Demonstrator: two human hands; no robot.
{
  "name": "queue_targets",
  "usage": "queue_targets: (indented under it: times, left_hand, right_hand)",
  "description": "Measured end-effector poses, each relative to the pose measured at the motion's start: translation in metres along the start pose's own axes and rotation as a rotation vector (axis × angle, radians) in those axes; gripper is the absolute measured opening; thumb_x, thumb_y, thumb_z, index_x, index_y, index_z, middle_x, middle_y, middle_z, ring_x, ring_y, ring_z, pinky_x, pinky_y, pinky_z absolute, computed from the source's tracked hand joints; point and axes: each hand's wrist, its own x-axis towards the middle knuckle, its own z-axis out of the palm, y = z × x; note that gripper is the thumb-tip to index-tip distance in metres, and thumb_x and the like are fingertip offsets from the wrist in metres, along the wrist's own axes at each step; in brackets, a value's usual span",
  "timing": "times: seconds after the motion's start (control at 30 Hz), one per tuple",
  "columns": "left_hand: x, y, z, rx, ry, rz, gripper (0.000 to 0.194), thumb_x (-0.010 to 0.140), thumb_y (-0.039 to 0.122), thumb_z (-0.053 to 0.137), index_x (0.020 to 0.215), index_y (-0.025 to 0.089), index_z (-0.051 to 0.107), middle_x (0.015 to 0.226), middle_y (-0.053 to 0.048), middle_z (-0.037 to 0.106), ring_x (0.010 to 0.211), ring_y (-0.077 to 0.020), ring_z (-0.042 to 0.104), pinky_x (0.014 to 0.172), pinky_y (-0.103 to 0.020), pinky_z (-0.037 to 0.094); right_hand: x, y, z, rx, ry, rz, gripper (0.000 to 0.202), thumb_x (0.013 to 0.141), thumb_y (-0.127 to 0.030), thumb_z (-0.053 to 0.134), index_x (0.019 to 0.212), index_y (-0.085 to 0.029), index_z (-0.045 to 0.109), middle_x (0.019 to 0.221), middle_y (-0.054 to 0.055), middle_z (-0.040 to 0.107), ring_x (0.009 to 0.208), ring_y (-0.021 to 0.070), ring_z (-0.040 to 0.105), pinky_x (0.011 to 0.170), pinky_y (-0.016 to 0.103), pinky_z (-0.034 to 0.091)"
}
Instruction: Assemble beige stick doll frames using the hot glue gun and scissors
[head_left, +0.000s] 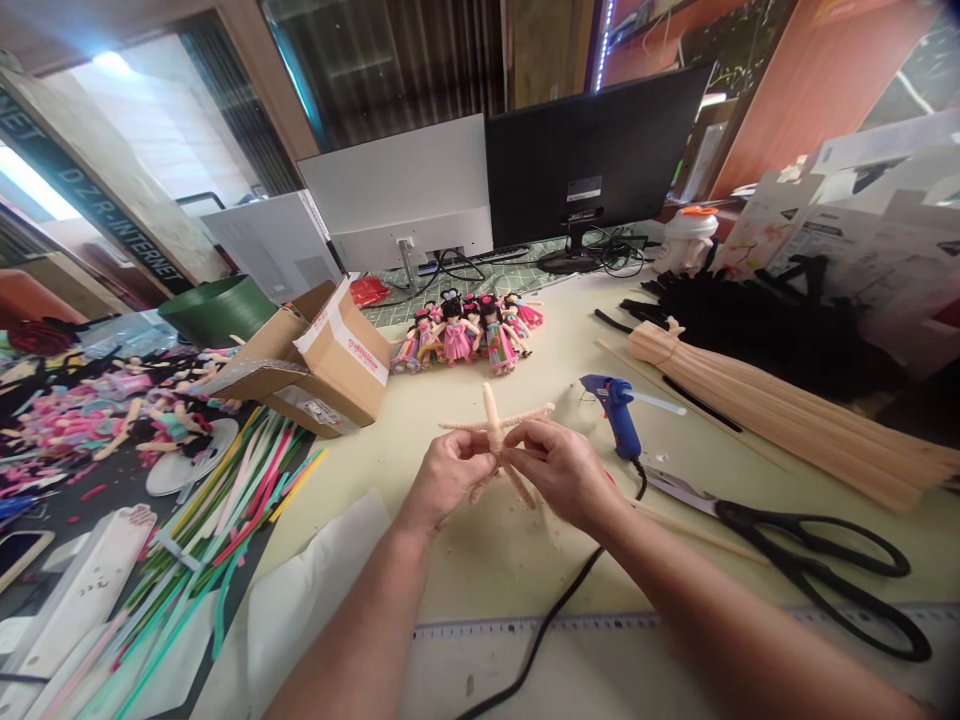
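A beige figure of fuzzy stems (pixel 491 405) is held above the middle of the table, with one stem upright, two reaching sideways and two pointing down. My left hand (pixel 450 475) pinches its centre from the left. From the right, the fingertips of my right hand (pixel 559 465) close on the same spot, and the two hands nearly touch. The fingers hide the exact point of contact. Right of the hands lies a blue glue gun (pixel 619 415), its black cord passing under my right forearm. Large black-handled scissors (pixel 780 535) rest farther right.
Small dolls (pixel 457 330) stand behind the hands. An open cardboard box (pixel 337 365) and colourful stems (pixel 225 510) are at the left. A beige stem bundle (pixel 772 410) and black stems (pixel 780 320) lie right. Two monitors (pixel 592 160) stand at the back.
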Motion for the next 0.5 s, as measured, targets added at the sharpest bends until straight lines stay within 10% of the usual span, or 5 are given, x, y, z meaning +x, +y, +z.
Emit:
queue_targets:
  times: [0.5]
  left_hand:
    - [-0.002, 0.008, -0.007, 0.011, -0.146, -0.004, 0.029, 0.072, 0.025, 0.071, 0.097, 0.013, 0.073, 0.091, -0.007, 0.071, 0.088, -0.0194, 0.061, 0.083, -0.030, 0.045]
  right_hand:
    - [-0.001, -0.003, -0.002, -0.027, -0.022, 0.026, 0.015, 0.080, -0.034, 0.060, 0.074, -0.022, 0.067, 0.069, -0.001, 0.060, 0.062, 0.0128, 0.050, 0.056, 0.024, 0.032]
